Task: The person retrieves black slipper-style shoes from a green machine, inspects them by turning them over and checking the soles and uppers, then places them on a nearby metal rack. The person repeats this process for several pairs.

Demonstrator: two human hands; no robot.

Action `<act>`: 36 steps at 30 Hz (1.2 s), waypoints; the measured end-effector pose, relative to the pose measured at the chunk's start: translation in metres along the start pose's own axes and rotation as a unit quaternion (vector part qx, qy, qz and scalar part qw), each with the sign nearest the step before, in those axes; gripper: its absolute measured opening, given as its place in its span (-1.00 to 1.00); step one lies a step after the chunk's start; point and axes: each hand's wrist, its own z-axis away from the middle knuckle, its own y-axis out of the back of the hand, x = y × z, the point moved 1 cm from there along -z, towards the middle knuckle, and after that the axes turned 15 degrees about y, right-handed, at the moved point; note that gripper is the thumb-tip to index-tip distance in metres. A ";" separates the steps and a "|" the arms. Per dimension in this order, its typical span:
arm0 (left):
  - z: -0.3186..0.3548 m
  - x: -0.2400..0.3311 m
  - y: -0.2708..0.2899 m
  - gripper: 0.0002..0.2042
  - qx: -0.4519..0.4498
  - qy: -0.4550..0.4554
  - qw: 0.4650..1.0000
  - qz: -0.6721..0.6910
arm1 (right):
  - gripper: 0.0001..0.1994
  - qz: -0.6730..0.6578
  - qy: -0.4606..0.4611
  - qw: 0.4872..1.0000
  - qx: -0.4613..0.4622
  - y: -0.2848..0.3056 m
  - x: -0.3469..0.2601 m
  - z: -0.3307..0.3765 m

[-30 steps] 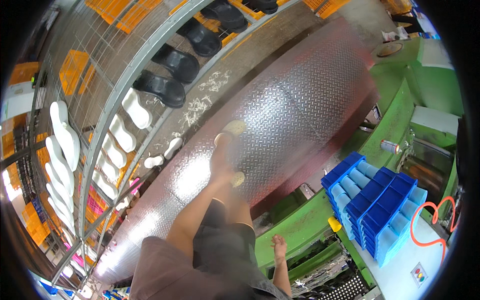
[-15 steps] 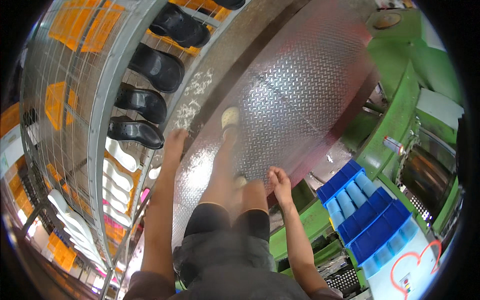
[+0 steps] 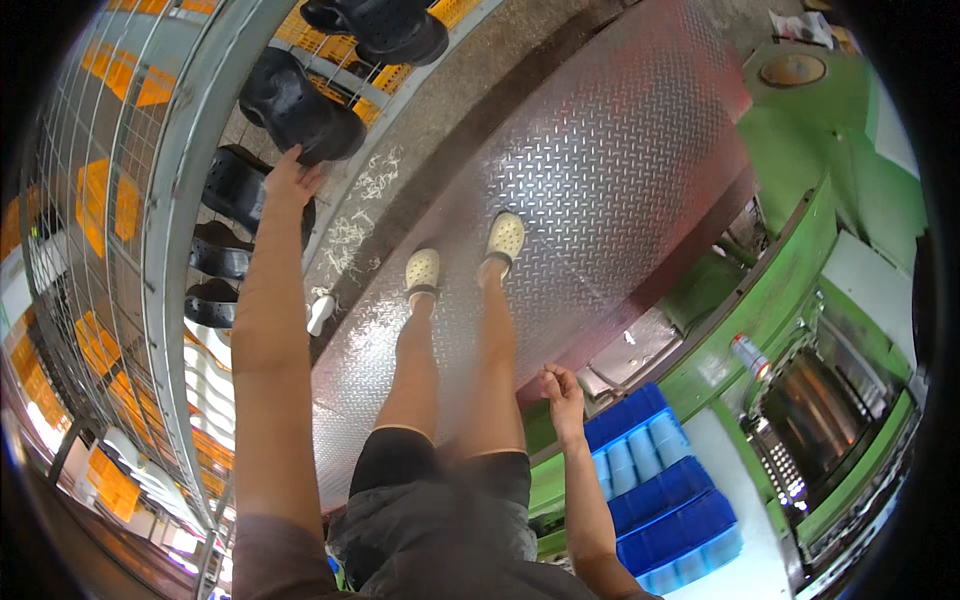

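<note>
My left hand (image 3: 290,182) reaches to the rack on the left, its fingers apart at the lower end of a black clog (image 3: 300,108). The fingertips overlap the clog's edge; whether they press on it I cannot tell. Another black clog (image 3: 235,190) lies just beside the hand, partly behind my forearm. Over the green machine's edge hangs my right hand (image 3: 563,392), fingers curled in, with nothing visible in them. Nearest to it are blue bins (image 3: 630,415) with light blue compartments.
A metal wire rack (image 3: 165,230) holds black clogs and white shoe-shaped pieces (image 3: 208,385). I stand in cream clogs (image 3: 507,235) on a tread-plate platform (image 3: 600,190). Green machinery (image 3: 800,220) lines the right side, with a spray can (image 3: 750,357) on it. White scraps (image 3: 345,240) litter the floor.
My left hand has moved up and left from beside the rack to a black clog. I have stepped along the platform, and the blue bins now sit closer to my right hand.
</note>
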 end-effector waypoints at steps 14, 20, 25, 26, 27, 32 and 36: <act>0.029 -0.044 0.059 -0.71 -0.042 -0.067 0.949 0.306 | -0.76 0.065 -0.034 0.994 -0.080 0.056 -0.055 -0.101; 0.000 -0.068 0.022 -0.62 -0.042 -0.022 0.971 0.233 | -0.75 0.090 -0.030 0.991 -0.092 0.071 -0.059 -0.130; 0.022 -0.064 -0.019 -0.55 0.266 -0.113 0.952 -0.101 | -0.74 0.116 -0.004 0.991 -0.067 0.082 -0.073 -0.145; 0.029 -0.066 -0.038 -0.57 0.262 -0.247 0.925 -0.122 | -0.73 0.109 -0.012 0.992 -0.059 0.082 -0.074 -0.147; 0.037 -0.074 -0.060 -0.59 0.257 -0.358 0.887 -0.140 | -0.73 0.102 -0.019 0.993 -0.051 0.082 -0.075 -0.149; 0.036 -0.026 -0.167 -0.54 -0.032 -0.067 0.995 0.063 | -0.73 0.090 0.002 0.995 -0.046 0.067 -0.064 -0.151; 0.027 0.002 -0.206 -0.62 -0.097 0.035 0.986 0.134 | -0.73 0.075 -0.031 0.996 -0.034 0.055 -0.054 -0.140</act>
